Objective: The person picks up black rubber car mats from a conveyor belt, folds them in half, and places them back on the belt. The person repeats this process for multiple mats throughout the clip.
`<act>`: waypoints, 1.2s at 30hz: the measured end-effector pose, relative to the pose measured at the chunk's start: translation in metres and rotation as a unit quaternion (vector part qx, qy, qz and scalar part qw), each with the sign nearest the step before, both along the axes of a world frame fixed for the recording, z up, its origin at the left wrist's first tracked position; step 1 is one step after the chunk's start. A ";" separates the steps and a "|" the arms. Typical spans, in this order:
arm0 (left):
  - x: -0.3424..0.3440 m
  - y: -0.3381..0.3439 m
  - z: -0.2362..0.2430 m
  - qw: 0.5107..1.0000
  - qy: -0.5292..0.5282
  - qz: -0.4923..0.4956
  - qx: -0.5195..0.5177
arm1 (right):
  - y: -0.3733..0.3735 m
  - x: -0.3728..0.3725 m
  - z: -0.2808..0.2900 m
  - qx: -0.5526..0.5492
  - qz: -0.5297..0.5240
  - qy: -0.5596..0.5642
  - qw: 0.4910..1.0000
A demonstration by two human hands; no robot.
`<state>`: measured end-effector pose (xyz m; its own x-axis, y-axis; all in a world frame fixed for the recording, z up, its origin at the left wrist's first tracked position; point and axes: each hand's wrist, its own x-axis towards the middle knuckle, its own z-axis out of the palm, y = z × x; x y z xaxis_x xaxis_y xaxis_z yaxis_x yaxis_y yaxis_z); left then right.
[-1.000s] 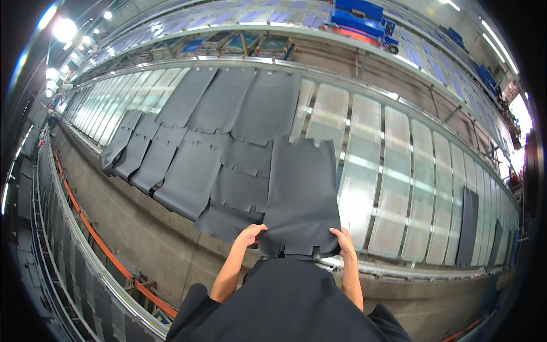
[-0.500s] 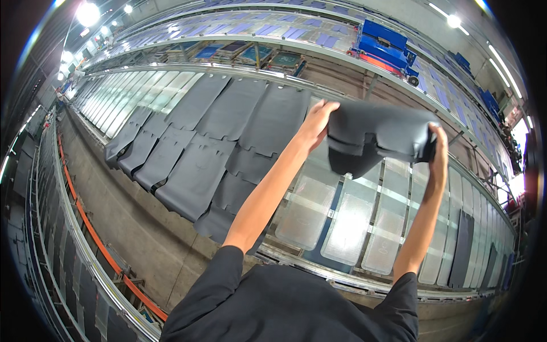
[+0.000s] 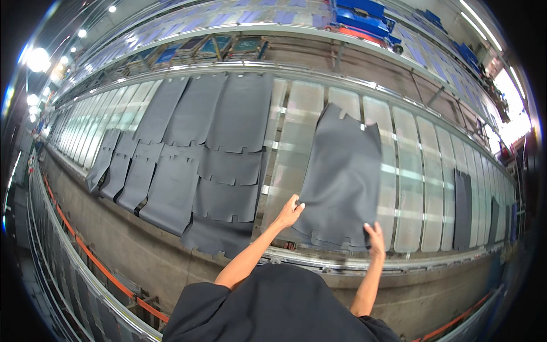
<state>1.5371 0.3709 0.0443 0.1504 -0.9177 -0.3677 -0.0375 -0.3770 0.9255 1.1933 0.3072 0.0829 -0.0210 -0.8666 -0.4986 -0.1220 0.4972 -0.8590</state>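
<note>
A large dark grey notched sheet (image 3: 342, 165) lies rippled over pale translucent panels (image 3: 399, 194) on a long metal-framed bench. My left hand (image 3: 290, 211) pinches the sheet's near left edge. My right hand (image 3: 373, 236) grips its near right corner. To the left, overlapping grey sheets (image 3: 239, 111) cover part of the bench, some hanging toward its near edge. A few narrow dark strips (image 3: 461, 208) lie on the panels at the right.
Beyond the bench runs a raised metal rack (image 3: 250, 25) carrying a blue and red wheeled machine (image 3: 359, 20). A concrete channel (image 3: 97, 211) runs along the near side, with railing and an orange rail (image 3: 99, 256) at lower left.
The sheet I hold left the pile, was raised folded half a second ago, and is now spread on the panels further right. My hands have come back down toward the near edge.
</note>
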 end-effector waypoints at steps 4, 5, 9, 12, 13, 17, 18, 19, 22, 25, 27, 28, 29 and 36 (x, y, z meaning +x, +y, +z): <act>-0.016 0.013 -0.148 0.974 -0.212 0.047 0.058 | 0.005 -0.016 -0.149 0.017 0.108 0.042 0.993; -0.018 0.009 -0.150 0.972 -0.219 0.049 0.070 | 0.007 -0.015 -0.156 0.007 0.098 0.043 0.994; -0.023 0.011 -0.125 0.976 -0.163 0.026 0.145 | 0.021 -0.012 -0.144 -0.017 0.081 0.129 0.988; -0.028 0.017 -0.119 0.979 -0.150 0.040 0.132 | 0.016 -0.011 -0.119 -0.050 0.124 0.177 0.975; -0.030 0.019 -0.115 0.980 -0.146 0.046 0.125 | 0.016 -0.013 -0.117 -0.064 0.128 0.200 0.969; -0.045 0.025 -0.107 0.986 -0.125 0.032 0.105 | 0.020 -0.025 -0.118 -0.093 0.111 0.223 0.964; -0.048 0.027 -0.108 0.984 -0.146 0.040 0.091 | 0.020 -0.024 -0.116 -0.087 0.109 0.222 0.965; -0.047 0.033 -0.109 0.981 -0.170 0.052 0.081 | 0.021 -0.019 -0.112 -0.061 0.118 0.218 0.967; -0.036 0.036 -0.096 0.983 -0.157 0.008 0.098 | 0.028 0.001 -0.098 -0.030 0.117 0.381 0.917; -0.017 0.051 -0.082 0.984 -0.137 0.030 0.112 | 0.032 0.018 -0.087 -0.155 0.049 0.415 0.895; 0.004 0.075 -0.093 0.987 -0.084 0.101 0.089 | 0.032 0.026 -0.090 -0.217 0.018 0.410 0.886; 0.016 0.085 -0.091 0.987 -0.058 0.130 0.076 | 0.030 0.038 -0.084 -0.196 0.028 0.367 0.909; 0.030 0.096 -0.089 0.980 0.017 0.180 0.088 | 0.030 0.051 -0.078 -0.172 0.039 0.324 0.929; 0.128 0.170 -0.050 0.892 0.222 0.384 0.092 | 0.036 0.174 -0.081 0.023 0.173 -0.021 0.984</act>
<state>1.6650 0.5405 -0.0059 0.5104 -0.5248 -0.6813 0.6511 -0.2818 0.7048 1.3676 0.3434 0.0015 0.2929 -0.7948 -0.5316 -0.2553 0.4708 -0.8445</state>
